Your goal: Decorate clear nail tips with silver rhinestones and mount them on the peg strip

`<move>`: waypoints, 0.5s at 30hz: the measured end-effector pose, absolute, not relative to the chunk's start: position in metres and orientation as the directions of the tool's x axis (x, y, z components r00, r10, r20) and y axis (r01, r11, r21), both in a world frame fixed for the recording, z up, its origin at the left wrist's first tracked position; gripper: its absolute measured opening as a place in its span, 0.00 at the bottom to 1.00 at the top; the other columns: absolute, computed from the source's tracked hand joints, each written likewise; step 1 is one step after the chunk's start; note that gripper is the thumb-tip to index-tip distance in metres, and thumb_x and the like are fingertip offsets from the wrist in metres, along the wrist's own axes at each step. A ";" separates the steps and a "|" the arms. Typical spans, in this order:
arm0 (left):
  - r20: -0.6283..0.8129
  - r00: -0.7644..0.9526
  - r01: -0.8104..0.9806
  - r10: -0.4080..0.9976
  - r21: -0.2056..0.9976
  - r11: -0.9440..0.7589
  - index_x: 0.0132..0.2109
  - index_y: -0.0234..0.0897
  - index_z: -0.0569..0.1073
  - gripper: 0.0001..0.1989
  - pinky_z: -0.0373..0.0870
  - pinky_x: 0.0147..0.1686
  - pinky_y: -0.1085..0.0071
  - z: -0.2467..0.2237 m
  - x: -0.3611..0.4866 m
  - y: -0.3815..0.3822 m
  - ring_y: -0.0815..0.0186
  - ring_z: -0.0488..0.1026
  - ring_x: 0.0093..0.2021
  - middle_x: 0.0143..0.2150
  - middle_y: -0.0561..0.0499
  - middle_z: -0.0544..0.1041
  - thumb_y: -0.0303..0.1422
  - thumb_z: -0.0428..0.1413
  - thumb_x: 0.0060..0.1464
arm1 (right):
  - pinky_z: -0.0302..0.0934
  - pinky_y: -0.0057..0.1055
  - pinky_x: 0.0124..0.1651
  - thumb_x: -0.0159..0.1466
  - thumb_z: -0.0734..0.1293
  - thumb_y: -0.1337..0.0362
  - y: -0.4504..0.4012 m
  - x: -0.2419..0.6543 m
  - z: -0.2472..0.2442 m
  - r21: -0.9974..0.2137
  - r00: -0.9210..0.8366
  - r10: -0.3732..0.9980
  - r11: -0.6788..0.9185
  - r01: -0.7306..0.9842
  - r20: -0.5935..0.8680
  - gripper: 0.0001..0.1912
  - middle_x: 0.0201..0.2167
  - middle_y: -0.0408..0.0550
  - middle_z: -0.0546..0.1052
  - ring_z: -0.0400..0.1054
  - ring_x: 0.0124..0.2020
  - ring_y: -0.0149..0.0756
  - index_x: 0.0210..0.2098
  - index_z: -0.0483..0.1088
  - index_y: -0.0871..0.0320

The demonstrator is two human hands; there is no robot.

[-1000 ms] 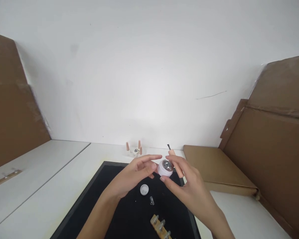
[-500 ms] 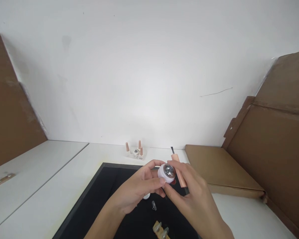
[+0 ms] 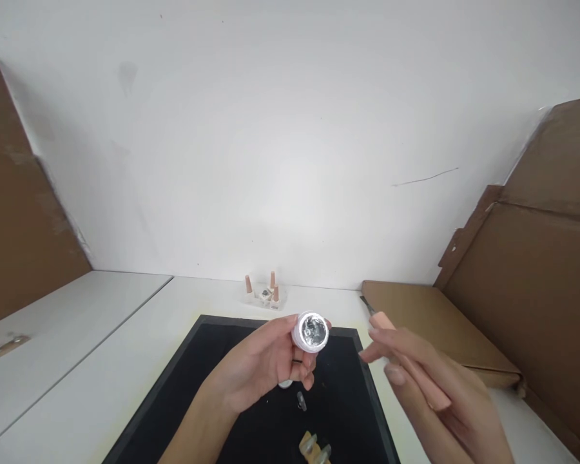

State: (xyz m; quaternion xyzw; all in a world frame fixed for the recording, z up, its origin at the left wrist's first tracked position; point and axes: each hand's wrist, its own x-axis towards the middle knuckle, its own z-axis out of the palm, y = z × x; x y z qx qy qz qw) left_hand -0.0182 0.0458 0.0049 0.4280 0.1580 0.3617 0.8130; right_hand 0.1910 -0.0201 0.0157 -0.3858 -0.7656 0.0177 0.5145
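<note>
Held up over the black mat (image 3: 207, 361), a small white round jar (image 3: 314, 332) with a shiny silver, crumpled-looking face is tilted toward me. My left hand (image 3: 256, 370) is closed around its side, thumb and fingers gripping it. To the right, my right hand (image 3: 449, 393) is closed on a peach-handled brush (image 3: 425, 385), whose dark flat bristle tip points up and left. The right hand is apart from the jar. Below the jar lie a clear nail tip (image 3: 302, 401) and a white round piece (image 3: 285, 383), partly hidden by left fingers.
At the mat's near edge is a tan holder (image 3: 310, 446) carrying clear nail tips. A clear tray (image 3: 265, 299) with peach-capped bottles stands at the back by the white wall. A flat cardboard box (image 3: 401, 309) lies right; another tan strip (image 3: 4, 351) lies far left.
My right hand has left the jar and moved right and down with the brush, which now leans left. The left hand has turned the jar's silver face more toward me.
</note>
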 end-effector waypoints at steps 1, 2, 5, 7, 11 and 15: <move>0.041 0.695 -0.447 0.717 0.806 0.387 0.40 0.29 0.78 0.21 0.68 0.30 0.71 0.005 -0.018 0.046 0.69 0.65 0.24 0.23 0.52 0.70 0.46 0.61 0.53 | 0.71 0.33 0.35 0.70 0.59 0.61 -0.023 0.190 0.016 -0.436 -0.169 0.605 0.713 0.549 0.778 0.14 0.32 0.45 0.79 0.76 0.34 0.39 0.54 0.67 0.42; 0.030 0.700 -0.440 0.714 0.806 0.397 0.40 0.28 0.79 0.22 0.68 0.30 0.71 0.004 -0.018 0.046 0.69 0.65 0.24 0.22 0.52 0.69 0.47 0.60 0.53 | 0.71 0.34 0.33 0.71 0.58 0.59 -0.025 0.189 0.017 -0.440 -0.169 0.597 0.727 0.528 0.784 0.15 0.31 0.45 0.79 0.76 0.31 0.38 0.55 0.66 0.41; 0.006 0.702 -0.415 0.712 0.817 0.402 0.39 0.28 0.81 0.23 0.67 0.29 0.71 0.003 -0.017 0.046 0.70 0.62 0.23 0.20 0.54 0.66 0.48 0.59 0.53 | 0.70 0.36 0.30 0.70 0.58 0.55 -0.029 0.183 0.019 -0.449 -0.190 0.594 0.747 0.491 0.781 0.18 0.26 0.44 0.77 0.74 0.25 0.39 0.58 0.66 0.39; -0.001 0.710 -0.399 0.704 0.823 0.404 0.37 0.29 0.81 0.23 0.66 0.28 0.71 0.003 -0.017 0.046 0.70 0.61 0.22 0.19 0.55 0.64 0.49 0.58 0.54 | 0.68 0.36 0.28 0.70 0.58 0.53 -0.028 0.181 0.019 -0.448 -0.203 0.587 0.760 0.471 0.784 0.19 0.23 0.43 0.76 0.73 0.22 0.38 0.58 0.67 0.38; 0.007 0.731 -0.394 0.682 0.820 0.414 0.32 0.29 0.80 0.26 0.65 0.28 0.71 0.002 -0.018 0.045 0.71 0.60 0.20 0.18 0.55 0.62 0.51 0.55 0.56 | 0.64 0.33 0.25 0.70 0.55 0.49 -0.027 0.181 0.017 -0.432 -0.217 0.569 0.777 0.457 0.793 0.20 0.20 0.42 0.75 0.70 0.18 0.35 0.57 0.68 0.37; -0.015 0.730 -0.390 0.683 0.812 0.435 0.27 0.30 0.77 0.28 0.64 0.26 0.71 0.003 -0.019 0.045 0.71 0.58 0.19 0.16 0.56 0.60 0.53 0.53 0.56 | 0.65 0.33 0.25 0.70 0.51 0.48 -0.027 0.183 0.014 -0.352 -0.261 0.530 0.786 0.508 0.807 0.23 0.22 0.44 0.77 0.71 0.20 0.37 0.58 0.68 0.41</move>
